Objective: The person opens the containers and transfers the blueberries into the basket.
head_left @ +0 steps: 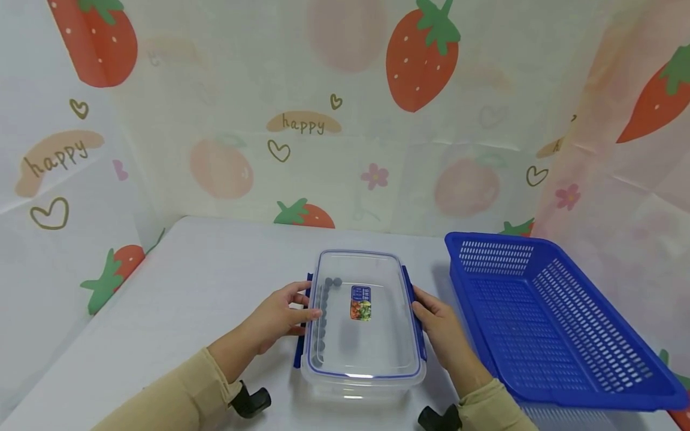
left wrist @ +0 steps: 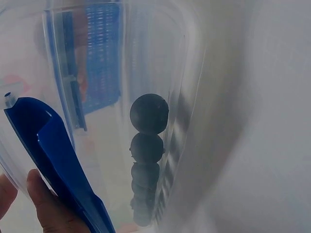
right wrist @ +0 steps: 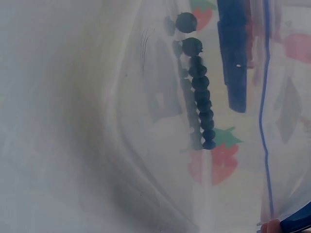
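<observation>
**One clear box [head_left: 377, 347] was held by both its long sides**

In the lower middle of the frame, the single lidded box sat over a white worktop [head_left: 226, 263]. Its lid carried one colourful label [head_left: 360, 303]. One blue latch showed on each long side, two in all; the left latch [head_left: 299, 353] stuck out from the wall, and the right latch [head_left: 422, 344] ran along the other edge.

A person's two hands held it. The left hand [head_left: 277, 317] had its grip pinching the left edge, thumb over the rim, fingers apart. The right hand [head_left: 444, 329] pinched the right edge, some fingers hidden.

Inside, dark balls [right wrist: 202, 98] formed a line near the box's left wall: at least six, the exact count unclear through the cloudy plastic.

One blue basket [head_left: 539, 311] filled the lower right of the frame. Two black wrist pieces [head_left: 252, 401] showed along the bottom edge, one below each hand.
</observation>
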